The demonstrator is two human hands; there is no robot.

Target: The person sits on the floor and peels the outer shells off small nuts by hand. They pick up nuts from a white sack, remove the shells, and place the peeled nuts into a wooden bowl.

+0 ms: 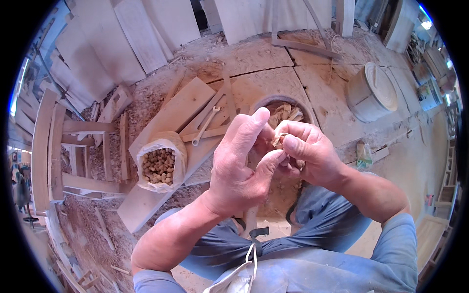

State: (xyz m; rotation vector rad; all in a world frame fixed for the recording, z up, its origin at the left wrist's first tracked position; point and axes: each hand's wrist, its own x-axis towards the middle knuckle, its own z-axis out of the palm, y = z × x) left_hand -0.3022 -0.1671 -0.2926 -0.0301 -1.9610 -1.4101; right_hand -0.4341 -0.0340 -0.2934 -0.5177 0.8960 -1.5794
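In front of my lap both hands meet around a small cracked peanut [278,141], tan shell with a reddish-brown part showing. My right hand [315,151] pinches it between thumb and fingers. My left hand [239,166] is closed in against it, thumb tip touching the right fingers; its forefinger points up, and the fingers behind are partly hidden. Beyond the hands stands a round tub [267,99] with crumpled tan material [285,113] inside, partly covered by my fingers. To the left, an open white bag [181,146] is filled with unshelled peanuts [158,166].
A wrench [205,125] lies on wooden boards [183,105] beside the bag. Wooden frame pieces [80,127] stand at left. At right are a lidded bucket [371,93] and a small green-and-white packet [364,155]. Large panels [93,49] lean behind; sawdust and scraps cover the floor.
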